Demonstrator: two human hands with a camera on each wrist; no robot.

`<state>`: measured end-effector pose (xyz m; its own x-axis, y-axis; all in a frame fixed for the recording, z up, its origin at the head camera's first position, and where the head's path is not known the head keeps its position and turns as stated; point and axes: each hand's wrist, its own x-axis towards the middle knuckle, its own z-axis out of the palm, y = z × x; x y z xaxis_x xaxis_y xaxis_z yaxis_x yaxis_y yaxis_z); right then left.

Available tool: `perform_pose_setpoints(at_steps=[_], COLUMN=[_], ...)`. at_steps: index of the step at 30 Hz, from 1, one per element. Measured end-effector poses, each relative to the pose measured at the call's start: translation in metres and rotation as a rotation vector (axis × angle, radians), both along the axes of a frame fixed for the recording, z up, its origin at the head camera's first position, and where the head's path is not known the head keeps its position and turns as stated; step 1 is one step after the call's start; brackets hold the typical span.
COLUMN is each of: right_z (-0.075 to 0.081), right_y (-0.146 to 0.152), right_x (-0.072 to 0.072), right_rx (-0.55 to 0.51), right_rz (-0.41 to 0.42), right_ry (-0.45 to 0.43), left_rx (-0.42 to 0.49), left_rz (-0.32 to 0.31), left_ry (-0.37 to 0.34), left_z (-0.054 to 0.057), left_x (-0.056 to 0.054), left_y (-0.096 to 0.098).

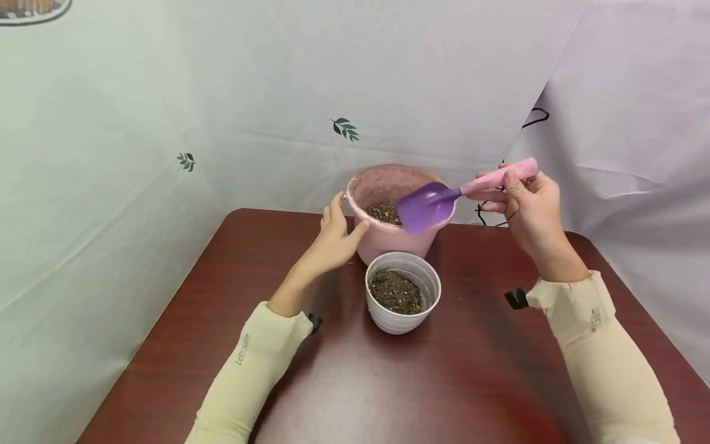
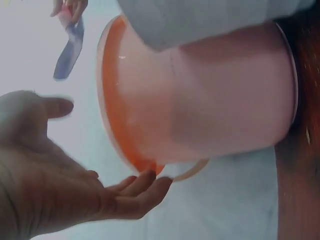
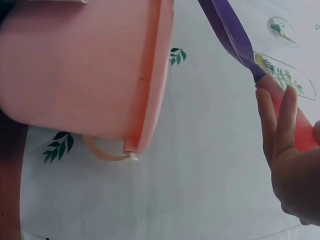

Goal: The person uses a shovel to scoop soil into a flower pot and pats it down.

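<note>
My right hand (image 1: 537,213) holds the pink handle of a trowel, its purple blade (image 1: 426,208) tilted over the near rim of a pink bucket (image 1: 395,242). Dark, speckled soil (image 1: 381,213) lies at the bottom of this bucket. On the bucket's left side is my left hand (image 1: 335,242); in the left wrist view its fingertips (image 2: 159,187) are at the rim by the handle joint, with the thumb spread apart. In front of the bucket stands a white pot (image 1: 396,322), partly filled with similar soil (image 1: 395,292).
Both containers stand on a dark red-brown table (image 1: 355,394) with rounded far corners. Pale cloth (image 1: 266,92) with printed green leaves hangs behind and to the left. Black wire (image 1: 536,116) shows at a gap in the cloth on the right.
</note>
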<state>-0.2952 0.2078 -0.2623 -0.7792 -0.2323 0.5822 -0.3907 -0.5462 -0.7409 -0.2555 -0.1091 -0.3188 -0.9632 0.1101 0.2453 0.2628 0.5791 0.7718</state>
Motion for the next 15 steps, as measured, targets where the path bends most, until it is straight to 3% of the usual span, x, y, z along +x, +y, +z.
perform_pose_setpoints(at_steps=[5, 9, 15], right_z=[0.005, 0.003, -0.006], right_y=[-0.021, -0.043, -0.065], right_x=[-0.02, -0.041, -0.069], right_rx=[-0.066, 0.002, 0.17], right_rz=[0.027, -0.03, -0.186], right_ry=[-0.074, -0.13, -0.251], left_rx=[0.039, 0.092, 0.164], left_rz=[0.089, 0.114, 0.104], left_ry=[0.008, 0.016, 0.024], left_z=[-0.003, -0.009, -0.017], left_x=[-0.006, -0.011, -0.017], left_y=[0.009, 0.012, 0.017])
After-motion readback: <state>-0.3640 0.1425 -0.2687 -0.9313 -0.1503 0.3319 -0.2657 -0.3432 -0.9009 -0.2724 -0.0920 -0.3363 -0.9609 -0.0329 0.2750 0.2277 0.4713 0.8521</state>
